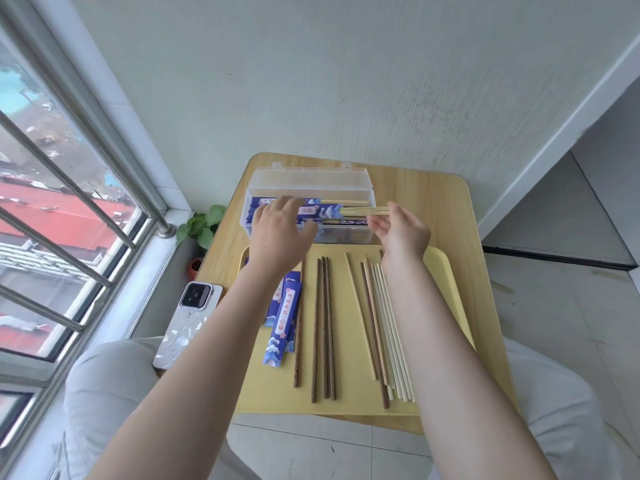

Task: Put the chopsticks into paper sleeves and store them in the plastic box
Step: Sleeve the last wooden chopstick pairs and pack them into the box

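Observation:
A clear plastic box (pixel 311 178) stands open at the far side of the table and holds several chopsticks in blue paper sleeves. Both my hands are over it with a sleeved pair of pale chopsticks (pixel 332 211) between them. My left hand (pixel 282 230) lies over the sleeve end with fingers spread. My right hand (pixel 401 230) pinches the bare wooden tips at the box's right end. On the yellow tray (pixel 450 292) lie empty blue sleeves (pixel 285 317), dark brown chopsticks (pixel 323 323) and pale chopsticks (pixel 384 323).
The tray sits on a small wooden table (pixel 433 202) against a white wall. A phone (pixel 188 323) lies at the table's left edge. A small potted plant (pixel 201 226) stands by the window on the left. My knees are below the table.

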